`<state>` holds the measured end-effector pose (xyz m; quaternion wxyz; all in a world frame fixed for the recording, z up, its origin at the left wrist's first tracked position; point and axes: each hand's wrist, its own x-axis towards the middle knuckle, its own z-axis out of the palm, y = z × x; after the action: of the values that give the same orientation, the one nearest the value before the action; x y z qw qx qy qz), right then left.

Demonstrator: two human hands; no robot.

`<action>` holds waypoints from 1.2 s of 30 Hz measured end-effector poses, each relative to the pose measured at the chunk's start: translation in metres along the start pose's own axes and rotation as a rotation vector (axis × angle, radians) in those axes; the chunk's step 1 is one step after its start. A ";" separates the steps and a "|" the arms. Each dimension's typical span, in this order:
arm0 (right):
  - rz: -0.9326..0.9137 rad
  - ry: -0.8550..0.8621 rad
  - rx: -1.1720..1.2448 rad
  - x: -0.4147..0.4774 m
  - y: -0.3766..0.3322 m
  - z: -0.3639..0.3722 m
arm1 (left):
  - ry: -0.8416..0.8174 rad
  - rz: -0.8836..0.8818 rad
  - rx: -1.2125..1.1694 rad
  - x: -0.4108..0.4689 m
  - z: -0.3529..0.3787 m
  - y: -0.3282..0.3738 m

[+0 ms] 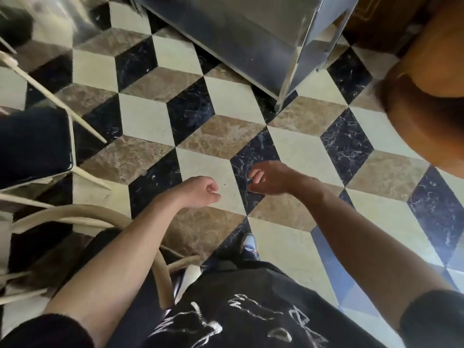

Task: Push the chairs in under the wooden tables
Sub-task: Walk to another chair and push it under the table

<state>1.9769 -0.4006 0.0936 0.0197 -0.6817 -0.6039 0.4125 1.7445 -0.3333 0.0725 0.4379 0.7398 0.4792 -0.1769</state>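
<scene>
Both hands are out over the tiled floor (226,101) with nothing in them: the left hand (200,192) has its fingers curled into a fist, and the right hand (268,178), just beside it, has its fingers loosely curled. A dark-seated chair (35,146) stands well left of the left fingers, with a second chair's curved back (75,216) below them. The wooden table (426,116) sits well right of the right fingers, and a metal cabinet (238,38) is ahead.

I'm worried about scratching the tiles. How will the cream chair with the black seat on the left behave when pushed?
The chair has thin cream legs and a slim frame, so it is probably light. The glossy tiled floor looks smooth, so it should slide readily. With such narrow splayed legs, a high push might tilt it.
</scene>
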 end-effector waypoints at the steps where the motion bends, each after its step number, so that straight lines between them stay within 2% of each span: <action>1: -0.018 -0.024 -0.021 0.013 -0.002 -0.008 | 0.010 -0.015 -0.020 0.007 -0.007 -0.001; 6: -0.086 -0.125 -0.146 0.070 -0.022 -0.030 | 0.036 -0.064 -0.095 0.025 -0.033 -0.013; 12: -0.201 -0.237 -0.228 0.149 -0.071 -0.047 | 0.106 -0.153 -0.236 0.036 -0.075 -0.060; 23: -0.444 -0.384 -0.398 0.275 -0.214 -0.044 | 0.322 -0.363 -0.497 0.024 -0.132 -0.153; 29: -0.634 -0.545 -0.553 0.311 -0.294 -0.012 | 0.522 -0.517 -0.681 -0.004 -0.130 -0.193; 32: -0.725 -0.642 -0.624 0.323 -0.328 0.009 | 0.553 -0.595 -0.759 -0.020 -0.121 -0.204; 36: -0.824 -0.743 -0.677 0.334 -0.378 0.044 | 0.699 -0.778 -0.969 -0.047 -0.091 -0.211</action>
<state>1.6229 -0.0386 0.0834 -0.2496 -0.1746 -0.8792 0.3664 1.5252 -0.2516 0.0535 0.4430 0.2507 0.8457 0.1601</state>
